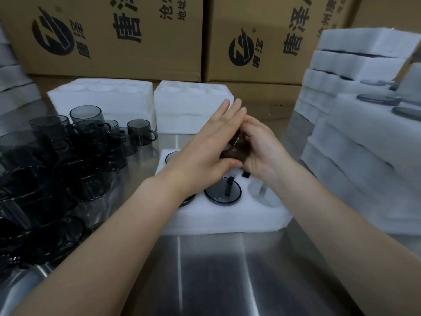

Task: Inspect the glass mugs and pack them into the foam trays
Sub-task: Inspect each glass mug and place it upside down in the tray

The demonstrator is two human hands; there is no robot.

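Note:
Between my hands, above the white foam tray (227, 215), is a dark smoked-glass mug (232, 149), mostly hidden. My right hand (259, 151) grips it from the right with curled fingers. My left hand (211, 144) lies flat against its left side, fingers straight and pointing away. In the tray, one mug (222, 190) sits in a middle pocket with its handle slot showing. Another rim (173, 156) shows at the tray's far left, and a pocket (262, 192) at the right holds no mug. Several loose mugs (68, 156) crowd the steel table on the left.
Two foam blocks (102, 101) stand behind the tray. Stacked foam trays (355, 124), some packed with mugs, rise at the right. More foam (11, 76) sits at the far left. Cardboard boxes (136, 37) form the back wall. Bare steel table (216, 270) lies near me.

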